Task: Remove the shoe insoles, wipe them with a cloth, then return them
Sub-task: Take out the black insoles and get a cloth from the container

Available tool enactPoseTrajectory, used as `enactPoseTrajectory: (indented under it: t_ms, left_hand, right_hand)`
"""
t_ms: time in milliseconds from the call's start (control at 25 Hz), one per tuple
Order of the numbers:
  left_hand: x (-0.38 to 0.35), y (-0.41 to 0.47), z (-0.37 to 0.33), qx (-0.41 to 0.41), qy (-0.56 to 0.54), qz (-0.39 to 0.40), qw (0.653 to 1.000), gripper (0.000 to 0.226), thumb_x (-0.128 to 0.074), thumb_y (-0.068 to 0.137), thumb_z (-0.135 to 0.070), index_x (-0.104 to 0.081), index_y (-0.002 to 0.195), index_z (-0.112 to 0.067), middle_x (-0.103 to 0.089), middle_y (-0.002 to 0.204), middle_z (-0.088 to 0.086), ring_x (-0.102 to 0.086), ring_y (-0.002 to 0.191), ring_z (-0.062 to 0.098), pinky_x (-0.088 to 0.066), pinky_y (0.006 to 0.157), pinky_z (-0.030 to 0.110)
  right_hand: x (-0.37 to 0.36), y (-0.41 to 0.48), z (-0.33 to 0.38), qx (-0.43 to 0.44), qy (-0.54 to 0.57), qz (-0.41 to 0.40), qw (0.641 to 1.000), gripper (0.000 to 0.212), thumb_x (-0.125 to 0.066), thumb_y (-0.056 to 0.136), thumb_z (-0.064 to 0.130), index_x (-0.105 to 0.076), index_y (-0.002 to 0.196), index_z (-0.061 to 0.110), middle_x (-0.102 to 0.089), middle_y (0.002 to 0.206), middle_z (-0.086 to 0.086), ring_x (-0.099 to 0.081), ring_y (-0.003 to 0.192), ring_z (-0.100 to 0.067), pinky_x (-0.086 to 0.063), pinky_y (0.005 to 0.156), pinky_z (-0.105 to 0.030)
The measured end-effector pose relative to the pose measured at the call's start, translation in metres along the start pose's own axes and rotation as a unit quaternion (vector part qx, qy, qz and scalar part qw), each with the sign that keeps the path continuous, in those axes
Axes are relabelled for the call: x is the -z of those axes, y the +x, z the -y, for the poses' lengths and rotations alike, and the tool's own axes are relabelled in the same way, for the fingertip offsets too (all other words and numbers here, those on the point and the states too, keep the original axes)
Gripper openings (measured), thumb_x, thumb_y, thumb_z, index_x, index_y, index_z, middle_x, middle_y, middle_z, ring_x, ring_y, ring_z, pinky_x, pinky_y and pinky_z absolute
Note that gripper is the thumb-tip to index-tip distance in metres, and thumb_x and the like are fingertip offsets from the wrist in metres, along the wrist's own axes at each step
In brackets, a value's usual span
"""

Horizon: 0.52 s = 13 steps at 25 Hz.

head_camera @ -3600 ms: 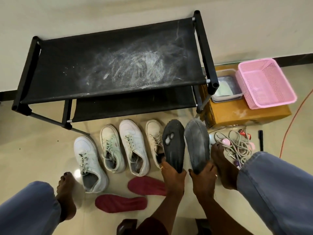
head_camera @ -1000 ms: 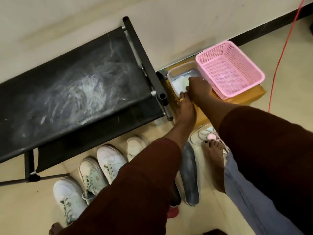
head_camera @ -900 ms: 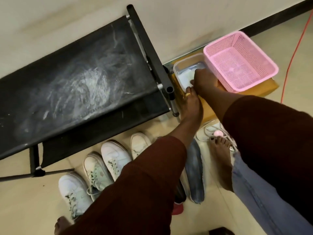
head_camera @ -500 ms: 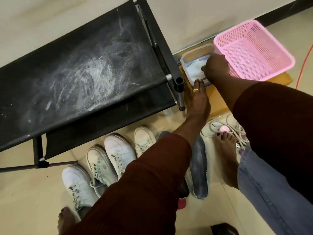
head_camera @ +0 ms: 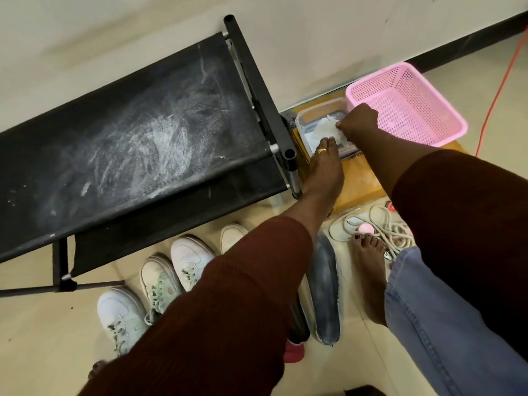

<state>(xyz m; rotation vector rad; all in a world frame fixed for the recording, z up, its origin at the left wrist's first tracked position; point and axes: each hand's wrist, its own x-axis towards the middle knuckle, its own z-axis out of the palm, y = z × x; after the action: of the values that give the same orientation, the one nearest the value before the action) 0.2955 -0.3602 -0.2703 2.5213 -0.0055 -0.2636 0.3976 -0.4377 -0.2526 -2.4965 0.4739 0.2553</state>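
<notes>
The right hand [head_camera: 358, 121] is pinching the white cloth [head_camera: 324, 129] with curled fingers over the clear container [head_camera: 306, 115], which is sitting at the left edge of the cardboard box [head_camera: 360, 178], just beside the pink basket [head_camera: 405, 110]. The left hand [head_camera: 325, 170] is reaching in with fingers straight and together, its tips pressing at the container's near rim by the cloth's lower edge. On the floor below the arms, the grey insole [head_camera: 325, 290] is lying flat to the right of the row of white shoes [head_camera: 188, 258], with the black insole [head_camera: 299, 324] and the red insole [head_camera: 294, 352] showing only partly under the left sleeve.
</notes>
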Motion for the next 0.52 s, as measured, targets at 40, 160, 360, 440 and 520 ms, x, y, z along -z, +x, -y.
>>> enactPoseTrajectory:
  t_ms: [40,160,360,440,520]
  left_hand:
    - [0.001,0.007,-0.001,-0.009,0.018,-0.020,1.000,0.058,-0.034,0.091,0.007,-0.024,0.147,-0.003,-0.028,0.151,0.014,-0.027,0.139,0.028,-0.027,0.113,0.034]
    - [0.002,0.031,-0.002,0.008,0.107,0.007,0.994,0.052,-0.038,0.095,-0.013,-0.025,0.146,-0.007,-0.030,0.150,0.011,-0.020,0.140,0.029,-0.016,0.115,0.041]
    - [-0.003,0.051,0.001,0.043,0.256,0.158,0.953,0.049,-0.022,0.100,-0.038,-0.025,0.148,-0.027,-0.019,0.156,0.004,0.002,0.146,0.029,0.004,0.113,0.053]
    - [-0.004,0.050,-0.002,0.075,0.251,0.168,0.950,0.050,-0.020,0.101,-0.040,-0.028,0.147,-0.022,-0.019,0.156,0.006,0.003,0.146,0.027,0.005,0.114,0.050]
    - [-0.002,0.048,-0.007,0.093,0.207,0.141,0.964,0.053,-0.023,0.101,-0.045,-0.036,0.143,-0.016,-0.024,0.155,0.009,-0.004,0.146,0.027,0.001,0.116,0.046]
  right_hand:
    - [0.001,0.001,0.001,-0.013,0.021,-0.003,1.000,0.046,-0.058,0.090,0.023,-0.047,0.125,-0.004,-0.052,0.130,-0.019,-0.048,0.121,-0.031,-0.038,0.097,-0.028]
    - [0.001,0.006,-0.002,-0.036,0.054,0.000,0.998,0.046,-0.055,0.092,0.025,-0.046,0.127,-0.002,-0.052,0.131,-0.015,-0.049,0.122,-0.028,-0.040,0.095,-0.026]
    - [0.002,0.005,-0.004,-0.068,0.099,-0.039,0.992,0.043,-0.049,0.095,0.025,-0.042,0.129,0.002,-0.048,0.134,-0.014,-0.045,0.124,-0.025,-0.037,0.097,-0.026]
    - [0.004,0.000,-0.003,-0.062,0.112,-0.063,0.990,0.037,-0.042,0.096,0.020,-0.042,0.129,0.003,-0.047,0.134,-0.012,-0.046,0.123,-0.023,-0.038,0.093,-0.023]
    - [0.011,-0.005,-0.005,-0.071,0.165,-0.058,0.982,0.034,-0.043,0.093,0.015,-0.049,0.124,0.003,-0.052,0.128,-0.013,-0.052,0.116,-0.024,-0.044,0.077,-0.021]
